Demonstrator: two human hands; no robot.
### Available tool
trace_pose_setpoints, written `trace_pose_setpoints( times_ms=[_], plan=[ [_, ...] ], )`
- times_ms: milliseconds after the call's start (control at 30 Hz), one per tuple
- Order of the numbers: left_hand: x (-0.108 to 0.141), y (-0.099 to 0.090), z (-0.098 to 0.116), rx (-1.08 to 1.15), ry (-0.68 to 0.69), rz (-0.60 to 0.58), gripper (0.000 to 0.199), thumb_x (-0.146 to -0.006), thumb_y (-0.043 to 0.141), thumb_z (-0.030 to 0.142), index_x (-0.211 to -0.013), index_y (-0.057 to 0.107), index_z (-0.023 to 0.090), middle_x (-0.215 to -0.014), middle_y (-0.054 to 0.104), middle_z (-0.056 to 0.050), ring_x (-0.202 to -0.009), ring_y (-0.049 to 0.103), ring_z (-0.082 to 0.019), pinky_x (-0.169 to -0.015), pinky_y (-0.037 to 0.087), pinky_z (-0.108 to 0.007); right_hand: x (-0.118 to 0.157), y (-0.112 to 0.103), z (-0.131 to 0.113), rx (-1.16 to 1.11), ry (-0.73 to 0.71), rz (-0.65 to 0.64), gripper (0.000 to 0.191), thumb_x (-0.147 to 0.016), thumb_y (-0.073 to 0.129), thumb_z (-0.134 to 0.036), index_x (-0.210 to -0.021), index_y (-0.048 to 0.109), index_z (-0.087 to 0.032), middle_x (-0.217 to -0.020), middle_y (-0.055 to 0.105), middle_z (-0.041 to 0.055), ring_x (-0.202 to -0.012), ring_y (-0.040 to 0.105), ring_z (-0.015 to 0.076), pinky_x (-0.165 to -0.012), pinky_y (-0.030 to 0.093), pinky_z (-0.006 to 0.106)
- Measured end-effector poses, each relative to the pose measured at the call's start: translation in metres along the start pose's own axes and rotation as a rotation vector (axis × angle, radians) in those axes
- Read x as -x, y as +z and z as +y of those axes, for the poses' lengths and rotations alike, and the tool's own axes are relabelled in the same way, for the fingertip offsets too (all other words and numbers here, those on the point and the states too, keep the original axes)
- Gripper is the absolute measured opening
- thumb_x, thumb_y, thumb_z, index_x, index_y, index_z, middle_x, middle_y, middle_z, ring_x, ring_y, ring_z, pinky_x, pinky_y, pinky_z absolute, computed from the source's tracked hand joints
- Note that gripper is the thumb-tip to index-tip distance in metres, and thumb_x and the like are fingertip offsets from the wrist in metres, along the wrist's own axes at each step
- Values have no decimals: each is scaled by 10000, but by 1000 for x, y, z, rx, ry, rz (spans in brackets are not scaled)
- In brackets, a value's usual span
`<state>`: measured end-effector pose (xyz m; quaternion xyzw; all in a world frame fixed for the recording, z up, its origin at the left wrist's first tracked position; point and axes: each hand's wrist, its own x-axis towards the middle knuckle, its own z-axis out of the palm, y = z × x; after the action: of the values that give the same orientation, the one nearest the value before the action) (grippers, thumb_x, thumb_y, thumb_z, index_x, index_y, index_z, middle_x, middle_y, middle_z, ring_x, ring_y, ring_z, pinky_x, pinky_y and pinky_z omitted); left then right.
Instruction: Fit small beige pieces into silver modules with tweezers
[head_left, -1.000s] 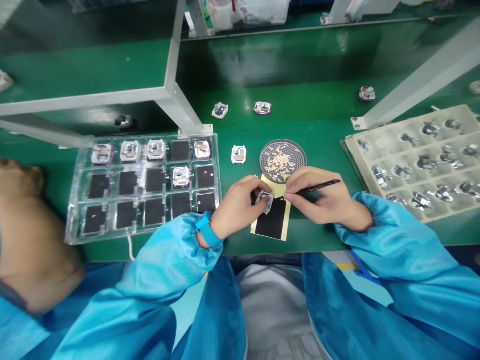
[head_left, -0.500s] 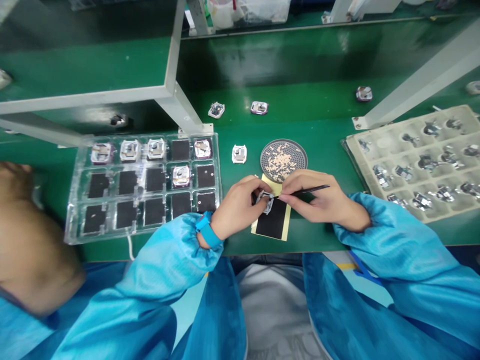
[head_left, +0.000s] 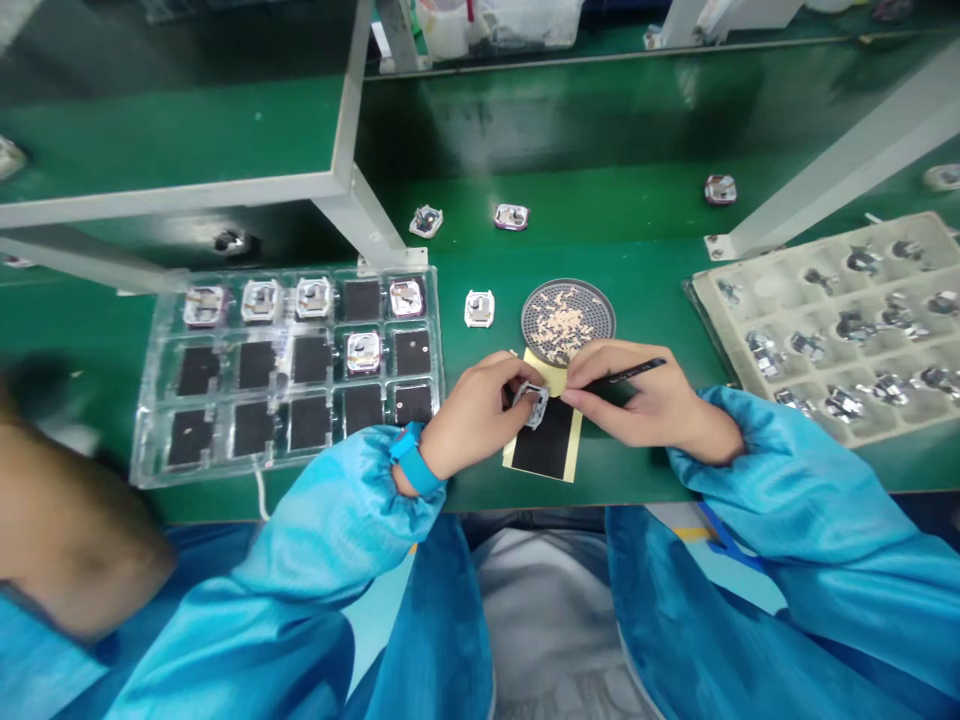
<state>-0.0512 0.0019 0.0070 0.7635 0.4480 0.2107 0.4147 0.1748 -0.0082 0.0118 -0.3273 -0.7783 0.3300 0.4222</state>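
Note:
My left hand (head_left: 480, 408) grips a small white and grey frame (head_left: 534, 407) between its fingers, tilted above a black sheet (head_left: 541, 445) with yellow edges. Pinched in my right hand (head_left: 630, 392) is a thin black tweezers-like tool (head_left: 637, 371), its tip hidden near the fingertips just right of the frame. Directly behind my hands lies a round grey dish (head_left: 605, 325) holding many tiny beige pieces. A loose white frame (head_left: 479, 309) rests left of the dish.
At left, a clear tray (head_left: 148, 400) holds several housings. A cream tray (head_left: 750, 305) with metal parts lies right. White metal posts (head_left: 367, 220) stand behind. More housings (head_left: 511, 217) sit farther back. A co-worker's blurred arm (head_left: 75, 530) is at far left.
My right hand has drawn slightly right, taking the black tool off the frame. The housings at the back have shifted slightly left. The co-worker's arm has moved.

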Motion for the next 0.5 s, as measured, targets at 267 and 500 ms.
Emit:
trace_pose_setpoints(
  times_ms=[267,500],
  plan=[
    [1,-4,-7,91,-2,-51,263,-859,601,84,-1080,706,181,-1045,659,-42,-862,626,-149,-751,511,-279,1,2,6,45,138,-44,52,-886,750,-222,-905,705,-206,-847,738,20,-774,696,159,-727,545,290],
    [1,-3,-3,39,14,-47,281,-851,616,69,-1094,702,181,-1028,649,-36,-857,608,-149,-755,502,-280,0,2,5,-6,174,-82,57,-902,737,-249,-909,702,-204,-852,734,24,-795,698,169,-736,544,298]
  ],
)
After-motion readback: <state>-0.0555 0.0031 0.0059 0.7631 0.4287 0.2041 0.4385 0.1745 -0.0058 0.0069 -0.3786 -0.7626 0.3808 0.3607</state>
